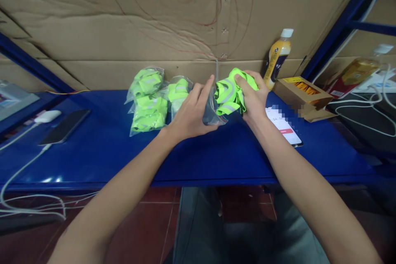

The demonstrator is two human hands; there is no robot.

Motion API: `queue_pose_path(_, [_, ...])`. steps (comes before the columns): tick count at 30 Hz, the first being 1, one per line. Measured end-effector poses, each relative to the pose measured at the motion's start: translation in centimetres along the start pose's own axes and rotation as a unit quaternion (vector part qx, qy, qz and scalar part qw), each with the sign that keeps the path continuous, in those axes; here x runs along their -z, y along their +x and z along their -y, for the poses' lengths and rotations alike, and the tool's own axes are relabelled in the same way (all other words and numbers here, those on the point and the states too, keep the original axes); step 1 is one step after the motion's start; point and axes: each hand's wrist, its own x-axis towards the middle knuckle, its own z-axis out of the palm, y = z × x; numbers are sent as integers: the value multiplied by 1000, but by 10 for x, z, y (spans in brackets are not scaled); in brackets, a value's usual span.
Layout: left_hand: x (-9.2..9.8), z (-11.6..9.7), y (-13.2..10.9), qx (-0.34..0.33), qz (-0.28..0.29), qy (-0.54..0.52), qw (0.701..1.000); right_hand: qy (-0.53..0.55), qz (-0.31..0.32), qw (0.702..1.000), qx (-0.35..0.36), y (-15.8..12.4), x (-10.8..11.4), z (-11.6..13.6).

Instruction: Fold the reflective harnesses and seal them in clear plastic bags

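Observation:
My right hand [255, 95] is closed around a bunched neon-green reflective vest [228, 94] with grey stripes, its folds hanging out on the left. My left hand [194, 111] has its thumb and fingers around a clear zip bag [213, 113], whose mouth faces the green bundle. The bundle's left edge is right at that mouth; how much of it is inside I cannot tell. Left of my hands lie several clear bags of the same green fabric: one at the back [147, 82], one in front [148, 113], and one [179, 90] partly hidden by my left hand.
All this is on a blue table [108, 152] backed by a cardboard wall [93, 41]. To the right are a yellow bottle [278, 57], an open cardboard box [301, 93] and a lit phone [284, 128]. On the left lie a dark phone [64, 127], a white charger [48, 116] and cables.

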Motion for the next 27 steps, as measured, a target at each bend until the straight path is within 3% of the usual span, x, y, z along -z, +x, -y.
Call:
queue_pose_path(5, [1,-1,-1,13,-13,-4,1000,-6,-8,1000,26,1,1,1])
queue_pose_path(9, [-5,1,1,53,-32,9,998,-59,-5,994,91,-13,-3,15])
queue_pose_path(13, [-12,5,1,81,-49,31,995,-114,37,981,153,-31,-6,29])
queue_pose_path(17, [-15,6,-1,46,-16,49,998,-175,91,955,220,-35,-4,29])
queue_pose_path(24, [-18,2,-3,14,-26,147,989,-259,99,889,364,-23,-1,6])
queue_pose_path(27, [-23,0,-3,1,-23,165,986,-266,119,880,374,-24,-2,6])
